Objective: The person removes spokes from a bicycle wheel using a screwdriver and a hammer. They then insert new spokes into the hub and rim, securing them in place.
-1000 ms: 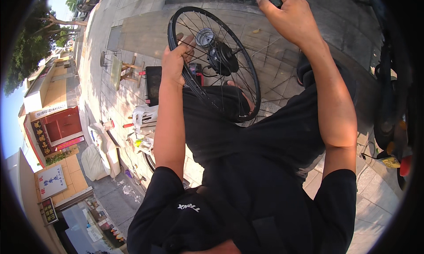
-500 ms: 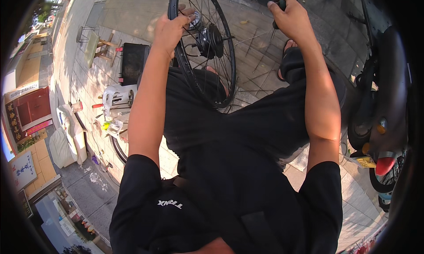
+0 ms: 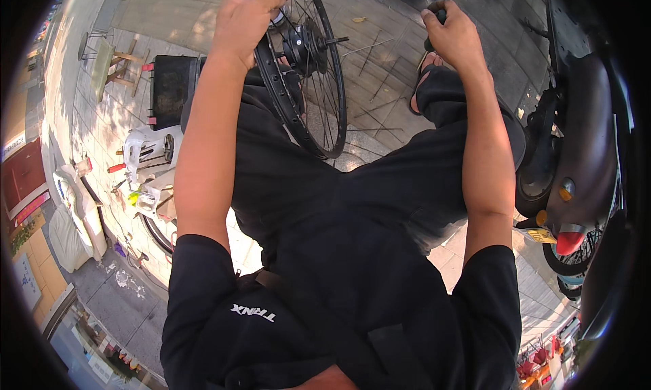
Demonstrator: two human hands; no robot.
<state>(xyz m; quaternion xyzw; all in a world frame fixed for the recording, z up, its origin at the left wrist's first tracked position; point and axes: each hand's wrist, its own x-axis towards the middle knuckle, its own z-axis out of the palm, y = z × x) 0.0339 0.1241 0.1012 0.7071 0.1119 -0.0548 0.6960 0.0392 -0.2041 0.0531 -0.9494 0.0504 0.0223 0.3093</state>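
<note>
Two hands engaged: left hand (image 3: 245, 18) grips black spoked bicycle wheel (image 3: 308, 71); right hand (image 3: 453, 36) clenches dark tool handle (image 3: 437, 17); spoke adjustment judged next.

Outdoor pavement repair spot: paved tiles (image 3: 380, 85), scattered tools (image 3: 132, 187), parked scooter (image 3: 583, 166)

Left hand (image 3: 247, 17) grips spoked wheel (image 3: 302, 71) rim; right hand (image 3: 456, 34) clasps dark tool handle (image 3: 437, 17).

Harsh daylight, hard shadows, strong fisheye bending, dark vignette.
</note>
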